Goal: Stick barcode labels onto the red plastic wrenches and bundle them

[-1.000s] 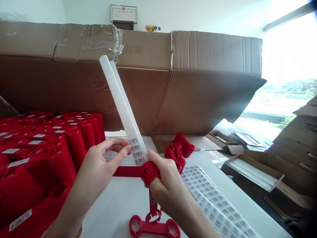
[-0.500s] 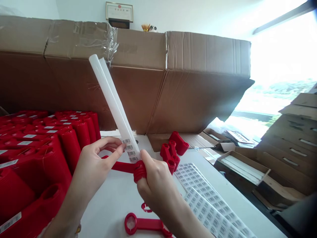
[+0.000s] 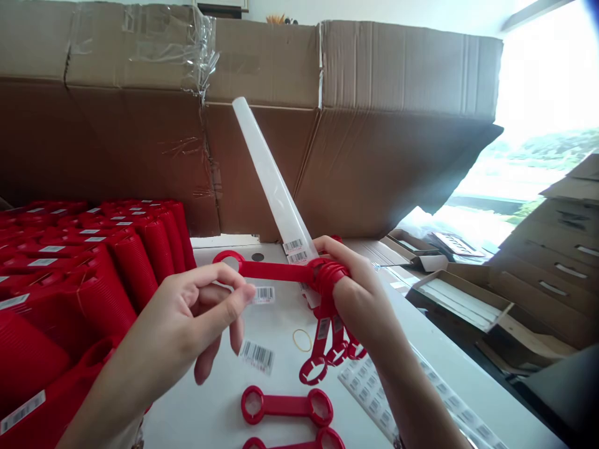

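My left hand (image 3: 201, 318) pinches a small barcode label (image 3: 263, 295) between thumb and forefinger; a second label (image 3: 257, 357) hangs by its lower fingers. My right hand (image 3: 365, 287) is wrapped round several red plastic pieces with ring ends and a rolled white label sheet (image 3: 276, 181) that slants up to the left. One red piece (image 3: 276, 270) points left from that hand, its ring just above my left fingers. Other held pieces (image 3: 322, 337) fan downward, some with barcode labels on them. Two loose red pieces (image 3: 286, 405) lie on the white table below.
Stacks of labelled red pieces (image 3: 107, 268) fill the left side. A large cardboard box (image 3: 262, 149) overhangs the back. Label sheets (image 3: 374, 393) lie at the right, beside a carton of white items (image 3: 458, 308). A rubber band (image 3: 302, 340) rests on the table (image 3: 196, 418).
My left hand has come away from the rolled sheet with a label. My right hand has moved right and turned, so its red pieces now fan downward. The view has tilted down.
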Action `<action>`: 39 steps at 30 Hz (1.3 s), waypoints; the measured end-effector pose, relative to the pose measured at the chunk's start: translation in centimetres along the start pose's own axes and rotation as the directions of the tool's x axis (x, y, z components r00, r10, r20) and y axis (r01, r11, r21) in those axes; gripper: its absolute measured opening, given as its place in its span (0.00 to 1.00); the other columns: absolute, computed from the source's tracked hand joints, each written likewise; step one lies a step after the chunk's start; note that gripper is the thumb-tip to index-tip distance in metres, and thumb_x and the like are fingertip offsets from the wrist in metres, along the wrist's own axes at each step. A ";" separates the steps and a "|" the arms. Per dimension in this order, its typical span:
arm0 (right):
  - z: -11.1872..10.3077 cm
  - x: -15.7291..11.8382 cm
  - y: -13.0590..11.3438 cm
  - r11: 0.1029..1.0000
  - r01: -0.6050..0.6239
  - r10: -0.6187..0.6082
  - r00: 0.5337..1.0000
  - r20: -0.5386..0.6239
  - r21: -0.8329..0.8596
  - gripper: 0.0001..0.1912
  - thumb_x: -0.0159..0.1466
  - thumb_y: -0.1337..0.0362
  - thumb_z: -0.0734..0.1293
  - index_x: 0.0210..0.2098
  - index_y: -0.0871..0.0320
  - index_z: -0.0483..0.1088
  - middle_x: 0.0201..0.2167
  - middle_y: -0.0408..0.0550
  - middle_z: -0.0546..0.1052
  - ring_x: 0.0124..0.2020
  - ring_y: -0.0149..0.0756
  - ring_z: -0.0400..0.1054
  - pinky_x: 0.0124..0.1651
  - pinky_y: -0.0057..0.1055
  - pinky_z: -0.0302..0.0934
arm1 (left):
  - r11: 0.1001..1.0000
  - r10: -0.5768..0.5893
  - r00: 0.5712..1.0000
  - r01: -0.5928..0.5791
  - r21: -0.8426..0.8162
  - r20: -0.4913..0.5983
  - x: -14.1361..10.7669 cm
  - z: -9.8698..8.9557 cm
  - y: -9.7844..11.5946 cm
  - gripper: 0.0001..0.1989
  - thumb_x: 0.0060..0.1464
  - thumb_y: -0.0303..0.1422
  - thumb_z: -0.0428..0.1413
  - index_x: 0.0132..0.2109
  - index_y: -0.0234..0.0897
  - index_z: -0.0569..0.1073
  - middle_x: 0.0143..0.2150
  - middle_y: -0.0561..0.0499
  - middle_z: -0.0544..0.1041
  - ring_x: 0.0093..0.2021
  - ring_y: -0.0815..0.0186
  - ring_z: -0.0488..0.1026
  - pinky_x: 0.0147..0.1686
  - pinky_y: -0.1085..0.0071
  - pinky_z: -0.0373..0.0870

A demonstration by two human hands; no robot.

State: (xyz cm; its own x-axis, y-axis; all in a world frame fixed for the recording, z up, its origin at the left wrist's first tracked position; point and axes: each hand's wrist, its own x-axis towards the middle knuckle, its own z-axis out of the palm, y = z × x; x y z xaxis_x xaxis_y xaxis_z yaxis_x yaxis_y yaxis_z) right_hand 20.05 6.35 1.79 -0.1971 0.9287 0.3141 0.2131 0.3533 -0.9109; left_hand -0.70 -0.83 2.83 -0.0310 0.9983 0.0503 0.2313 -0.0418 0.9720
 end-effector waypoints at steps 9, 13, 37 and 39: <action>0.5 -1.1 -0.6 0.992 0.125 -0.125 0.992 0.027 -0.012 0.11 0.61 0.74 0.58 0.32 0.53 0.67 0.21 0.37 0.72 0.22 0.30 0.65 0.18 0.21 0.56 | 0.995 -0.046 0.997 0.052 0.087 -0.067 -0.1 0.4 0.3 0.17 0.57 0.53 0.60 0.37 0.44 0.75 0.16 0.59 0.73 0.11 0.76 0.57 0.13 0.82 0.52; 0.7 -1.5 -0.8 0.990 0.141 -0.140 0.990 0.029 -0.016 0.11 0.59 0.75 0.58 0.32 0.52 0.65 0.22 0.38 0.72 0.22 0.31 0.65 0.18 0.23 0.54 | 0.991 -0.024 0.996 0.035 0.127 -0.085 -0.1 0.4 0.2 0.18 0.56 0.55 0.59 0.38 0.45 0.75 0.15 0.60 0.72 0.11 0.75 0.57 0.12 0.82 0.54; 0.9 -1.9 -2.0 0.997 0.077 -0.076 0.995 0.059 -0.021 0.08 0.57 0.73 0.60 0.31 0.52 0.64 0.18 0.40 0.65 0.22 0.37 0.68 0.17 0.27 0.50 | 0.987 -0.014 0.988 0.038 0.155 -0.153 -0.3 1.2 0.7 0.20 0.58 0.56 0.57 0.39 0.45 0.75 0.15 0.60 0.70 0.12 0.75 0.55 0.13 0.82 0.50; 0.9 -1.9 -1.9 0.996 0.086 -0.085 0.994 0.062 -0.012 0.09 0.57 0.73 0.60 0.31 0.52 0.64 0.18 0.40 0.66 0.22 0.38 0.68 0.17 0.27 0.49 | 0.988 -0.001 0.983 0.029 0.149 -0.182 -0.6 1.4 0.9 0.19 0.59 0.55 0.57 0.38 0.45 0.75 0.15 0.60 0.70 0.12 0.76 0.54 0.14 0.82 0.49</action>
State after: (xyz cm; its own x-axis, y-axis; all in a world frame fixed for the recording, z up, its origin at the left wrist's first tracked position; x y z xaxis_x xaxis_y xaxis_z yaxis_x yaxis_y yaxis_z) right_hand 19.16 3.81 2.68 -0.2738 0.8865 0.3729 0.2073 0.4330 -0.8772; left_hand 0.92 -1.37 3.32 -0.2078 0.9740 0.0900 0.3722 -0.0064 0.9281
